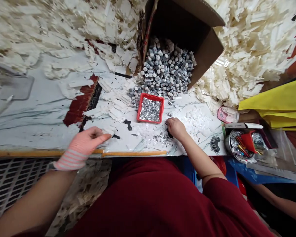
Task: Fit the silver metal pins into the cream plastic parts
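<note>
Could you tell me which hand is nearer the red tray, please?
Right. The right hand is beside the near right corner of the red tray; the gloved left hand lies farther left.

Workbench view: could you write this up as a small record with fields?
Left hand: pink glove, striped cuff, fingers extended over the tabletop
Right hand: bare, beside loose metal pins
Red tray: filled with metal pins
Cardboard box: on its side, gray metal pieces spilling out
Surroundings: heaps of white plastic pieces
</note>
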Demonstrator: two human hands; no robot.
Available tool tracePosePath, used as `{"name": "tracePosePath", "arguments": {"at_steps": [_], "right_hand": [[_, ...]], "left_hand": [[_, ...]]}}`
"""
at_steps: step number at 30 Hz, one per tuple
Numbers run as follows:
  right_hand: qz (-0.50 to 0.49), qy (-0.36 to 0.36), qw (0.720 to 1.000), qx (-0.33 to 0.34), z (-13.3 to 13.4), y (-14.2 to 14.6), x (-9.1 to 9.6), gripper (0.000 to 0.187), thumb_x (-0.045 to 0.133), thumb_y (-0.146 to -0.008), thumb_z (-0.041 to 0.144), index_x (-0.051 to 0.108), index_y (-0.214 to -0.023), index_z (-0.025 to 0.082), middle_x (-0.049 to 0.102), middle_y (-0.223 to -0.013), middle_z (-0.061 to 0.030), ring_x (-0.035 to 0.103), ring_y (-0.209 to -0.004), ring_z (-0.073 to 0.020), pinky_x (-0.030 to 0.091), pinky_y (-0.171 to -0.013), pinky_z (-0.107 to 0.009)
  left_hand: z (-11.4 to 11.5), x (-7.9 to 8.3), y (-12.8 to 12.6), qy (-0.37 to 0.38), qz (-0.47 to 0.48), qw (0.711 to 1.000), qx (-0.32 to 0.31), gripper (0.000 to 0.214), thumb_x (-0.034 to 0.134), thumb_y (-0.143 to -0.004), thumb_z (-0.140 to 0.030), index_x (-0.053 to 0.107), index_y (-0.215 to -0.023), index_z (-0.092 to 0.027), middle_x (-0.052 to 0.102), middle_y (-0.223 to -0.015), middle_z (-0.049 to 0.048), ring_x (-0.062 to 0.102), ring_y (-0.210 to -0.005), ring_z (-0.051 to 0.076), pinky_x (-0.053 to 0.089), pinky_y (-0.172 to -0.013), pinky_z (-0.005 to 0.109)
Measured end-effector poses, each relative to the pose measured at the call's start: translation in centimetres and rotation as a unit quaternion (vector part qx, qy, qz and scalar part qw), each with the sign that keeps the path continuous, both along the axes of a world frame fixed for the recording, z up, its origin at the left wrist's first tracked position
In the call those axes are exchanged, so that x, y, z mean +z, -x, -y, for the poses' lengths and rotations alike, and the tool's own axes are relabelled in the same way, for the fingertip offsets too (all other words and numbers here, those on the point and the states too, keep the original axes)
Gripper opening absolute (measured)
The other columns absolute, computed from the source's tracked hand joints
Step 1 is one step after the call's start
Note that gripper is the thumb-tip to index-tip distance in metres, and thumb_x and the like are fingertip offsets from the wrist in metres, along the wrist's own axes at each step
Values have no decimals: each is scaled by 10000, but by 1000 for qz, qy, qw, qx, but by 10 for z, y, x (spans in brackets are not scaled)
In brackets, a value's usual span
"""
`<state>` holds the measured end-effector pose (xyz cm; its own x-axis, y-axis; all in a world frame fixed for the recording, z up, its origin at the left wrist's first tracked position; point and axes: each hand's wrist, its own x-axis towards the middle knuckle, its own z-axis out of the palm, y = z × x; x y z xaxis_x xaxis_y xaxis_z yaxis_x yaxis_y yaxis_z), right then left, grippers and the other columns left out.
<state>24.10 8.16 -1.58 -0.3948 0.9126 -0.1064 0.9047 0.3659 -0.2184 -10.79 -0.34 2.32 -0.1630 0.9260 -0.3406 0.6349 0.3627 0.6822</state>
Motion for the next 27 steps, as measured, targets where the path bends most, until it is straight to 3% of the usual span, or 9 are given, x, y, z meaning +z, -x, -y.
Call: {"name": "tracePosePath", "arguments": {"at_steps": [3, 9, 12, 14, 16, 21, 25, 27], "right_hand": [[11, -8, 1000, -1, 7, 3, -9, 295, 466, -805, 20, 650, -1010, 126, 642, -1067, -134, 546, -1023, -237, 472, -909, -362], [-79, -19, 995, 59, 51, -13, -11, 293, 455, -838, 63, 646, -1048, 135, 643, -1127, -125, 567, -1050, -216, 479, -937, -371], [-123, -44, 991, -1, 50, -25, -1, 293, 457, -841, 78, 636, -1062, 147, 660, -1094, -116, 586, -1051, -211, 483, -933, -373], [-116, -54, 990, -54, 39, -31, 6, 291, 449, -845, 85, 634, -1063, 141, 666, -1064, -117, 597, -1029, -213, 483, -923, -366], [-81, -33, 994, -59, 28, -31, 8, 292, 452, -842, 83, 638, -1059, 142, 667, -1041, -113, 603, -1000, -211, 483, -905, -347], [57, 34, 997, 50, 32, -14, 2, 281, 457, -798, 34, 670, -947, 141, 638, -963, -119, 595, -889, -212, 483, -806, -316], [34, 46, 995, 79, 42, -13, 0, 273, 461, -814, 53, 671, -967, 136, 636, -936, -105, 596, -892, -197, 493, -812, -299], [12, 19, 997, 68, 40, -17, 0, 319, 449, -819, 47, 659, -1045, 128, 647, -1022, -117, 595, -969, -201, 490, -877, -314]], "left_hand": [[2, 0, -24, 7, 99, 995, -6, 243, 520, -786, -400, 505, -690, -176, 490, -645, -32, 427, -679, 135, 344, -643, 229], [3, 4, -51, 19, 237, 970, -46, 178, 542, -728, -357, 533, -673, -188, 498, -663, 9, 445, -666, 156, 381, -645, 252], [8, -6, -53, 14, 308, 948, -75, 153, 638, -660, -300, 596, -759, -191, 544, -735, 23, 486, -684, 157, 414, -673, 255], [10, -12, -57, 20, 354, 933, -62, 235, 676, -641, -277, 615, -850, -189, 560, -763, 20, 495, -678, 145, 419, -668, 246], [11, -15, -65, 46, 402, 914, -27, 311, 661, -687, -313, 595, -963, -183, 554, -740, 7, 486, -644, 131, 410, -625, 235], [8, -10, -86, 142, 492, 857, 53, 381, 647, -711, -364, 526, -1019, -175, 488, -649, -44, 427, -542, 95, 367, -526, 213], [4, -8, -87, 133, 454, 880, 48, 313, 644, -693, -359, 528, -928, -189, 419, -593, -63, 376, -501, 85, 299, -468, 203], [4, -9, -86, 136, 447, 883, 43, 303, 641, -691, -382, 519, -895, -194, 383, -579, -69, 349, -482, 81, 257, -442, 203]]}}
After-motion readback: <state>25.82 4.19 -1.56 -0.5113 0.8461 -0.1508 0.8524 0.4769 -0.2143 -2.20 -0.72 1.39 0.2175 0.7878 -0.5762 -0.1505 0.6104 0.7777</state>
